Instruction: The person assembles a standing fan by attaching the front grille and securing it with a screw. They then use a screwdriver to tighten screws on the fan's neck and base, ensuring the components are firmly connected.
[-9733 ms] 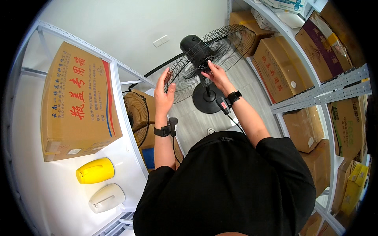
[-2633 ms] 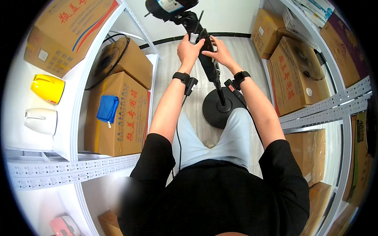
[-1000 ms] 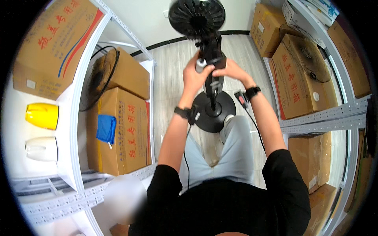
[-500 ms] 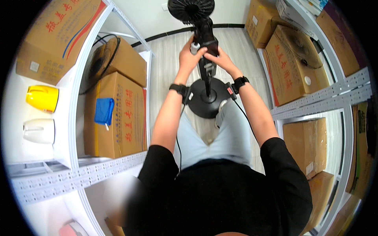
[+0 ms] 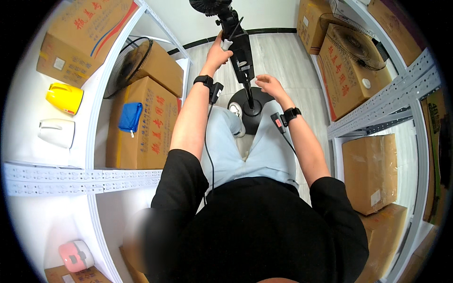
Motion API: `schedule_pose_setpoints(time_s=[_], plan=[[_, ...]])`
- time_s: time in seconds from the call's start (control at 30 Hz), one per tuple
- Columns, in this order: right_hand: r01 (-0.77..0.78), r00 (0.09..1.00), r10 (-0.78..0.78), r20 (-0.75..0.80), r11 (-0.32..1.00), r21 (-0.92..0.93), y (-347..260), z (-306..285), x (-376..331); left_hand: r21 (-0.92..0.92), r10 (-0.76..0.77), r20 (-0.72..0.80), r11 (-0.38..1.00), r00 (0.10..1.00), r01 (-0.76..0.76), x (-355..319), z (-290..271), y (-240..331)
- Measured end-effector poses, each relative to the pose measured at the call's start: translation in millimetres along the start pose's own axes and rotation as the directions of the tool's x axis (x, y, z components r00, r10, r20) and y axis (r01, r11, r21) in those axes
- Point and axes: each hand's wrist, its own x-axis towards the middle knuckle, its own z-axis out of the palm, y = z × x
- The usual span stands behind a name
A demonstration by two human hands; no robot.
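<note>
A black pedestal fan [image 5: 241, 47] stands on the floor ahead of me, its round base [image 5: 252, 123] between and beyond my feet. The fan's head [image 5: 210, 4] is cut off by the top edge. My left hand [image 5: 217, 57] is at the left of the fan's upper body, closed around a small white piece [image 5: 227, 45] with a thin black line rising from it. I cannot tell the kind of that piece. Below and right of the fan's body, my right hand [image 5: 271, 87] hangs apart from it, fingers loosely bent and holding nothing.
White metal shelves [image 5: 85, 175] flank me on both sides. On the left are cardboard boxes [image 5: 153, 125], a fan grille [image 5: 130, 66], a blue pouch [image 5: 130, 117], a yellow kettle [image 5: 64, 98] and a white kettle [image 5: 56, 132]. Another grille [image 5: 351, 42] rests on a box at right.
My right hand has left the fan's body and come down toward me. My left hand has moved up and left with the white piece. The fan appears higher and further left in view.
</note>
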Motion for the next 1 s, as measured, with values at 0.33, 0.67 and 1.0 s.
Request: schedule_pose_setpoints(time_s=[0.33,0.67,1.0], plan=[[-0.037,0.999,0.037,0.007,0.953,0.299,64,11,1,-0.023,-0.015,-0.076,1.0,0.997,0.013,11,23,-8],[0.195,0.976,-0.216,0.007,0.894,0.404,10,61,5,-0.381,-0.078,-0.08,0.924,0.994,0.042,-7,52,-19],[0.133,0.991,-0.131,-0.022,0.984,0.118,67,80,0,-0.649,-0.3,0.09,0.706,0.95,0.284,-78,127,-122]])
